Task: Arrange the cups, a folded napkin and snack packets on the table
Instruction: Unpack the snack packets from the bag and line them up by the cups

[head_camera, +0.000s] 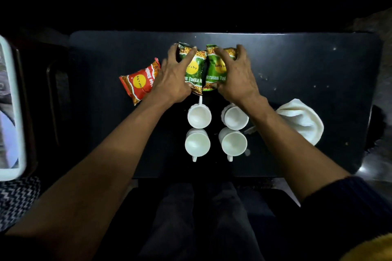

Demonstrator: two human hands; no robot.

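Two green snack packets lie side by side at the far middle of the dark table (297, 65). My left hand (174, 74) grips the left green packet (194, 70). My right hand (235, 74) grips the right green packet (215, 65). A red snack packet (139, 81) lies tilted just left of my left hand. Several white cups stand in a square nearer to me: far left cup (199, 115), far right cup (235, 117), near left cup (197, 143), near right cup (233, 143). A white napkin (303, 118) lies crumpled to their right.
A white-framed object (10, 112) stands off the table's left end, beside a dark chair (53, 95). A zigzag-patterned cloth (17, 199) lies at the lower left. My legs (201, 218) are below the table's near edge. The surroundings are dark.
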